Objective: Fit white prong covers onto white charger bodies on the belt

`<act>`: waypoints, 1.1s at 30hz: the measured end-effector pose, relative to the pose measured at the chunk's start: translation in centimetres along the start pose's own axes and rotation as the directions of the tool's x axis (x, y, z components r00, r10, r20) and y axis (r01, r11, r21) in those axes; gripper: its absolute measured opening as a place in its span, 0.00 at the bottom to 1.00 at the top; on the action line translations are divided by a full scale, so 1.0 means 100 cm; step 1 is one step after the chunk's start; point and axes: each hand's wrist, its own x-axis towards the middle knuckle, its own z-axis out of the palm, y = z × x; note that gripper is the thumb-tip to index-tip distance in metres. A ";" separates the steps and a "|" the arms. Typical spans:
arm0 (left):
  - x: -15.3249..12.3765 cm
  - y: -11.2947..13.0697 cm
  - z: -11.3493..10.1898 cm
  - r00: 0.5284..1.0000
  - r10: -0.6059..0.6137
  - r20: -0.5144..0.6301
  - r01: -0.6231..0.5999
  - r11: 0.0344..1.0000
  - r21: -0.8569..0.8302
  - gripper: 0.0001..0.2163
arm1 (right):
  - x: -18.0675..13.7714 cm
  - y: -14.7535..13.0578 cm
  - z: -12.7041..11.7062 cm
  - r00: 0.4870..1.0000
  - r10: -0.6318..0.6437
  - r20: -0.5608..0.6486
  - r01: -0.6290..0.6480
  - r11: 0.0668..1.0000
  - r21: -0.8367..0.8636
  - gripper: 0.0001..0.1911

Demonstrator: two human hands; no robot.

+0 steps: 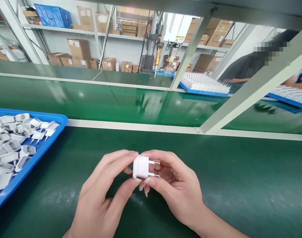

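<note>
A small white two-pin plug adapter [141,167] is held up over the green worktop, its two metal-tipped pins pointing right. My left hand [103,188] pinches its wider left end between thumb and fingers. From the other side, my right hand [177,185] grips the body near the pins with thumb and forefinger, the remaining fingers curled behind. At the left stands a blue tray [50,135] with many loose white plug parts [11,150], some showing pins.
Beyond a pale rail [131,126] runs a glossy green belt [101,102]. A slanted metal post [255,81] crosses the right side. Farther back are a blue tray of upright pinned parts [203,82], a machine [151,43], shelved cartons and a person in dark clothing [247,66].
</note>
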 end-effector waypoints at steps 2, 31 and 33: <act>0.000 0.001 0.001 1.000 0.009 0.000 -0.009 1.000 -0.004 0.17 | 0.000 -0.001 0.000 1.000 -0.006 0.001 0.006 1.000 0.002 0.15; -0.004 0.006 0.004 0.985 0.142 0.098 -0.163 0.951 0.264 0.15 | -0.006 -0.009 0.004 0.989 0.102 -0.102 -0.103 0.995 -0.001 0.09; -0.005 0.005 0.003 0.985 0.142 0.102 -0.164 0.952 0.260 0.15 | -0.006 -0.009 0.004 0.989 0.107 -0.105 -0.107 0.994 0.009 0.09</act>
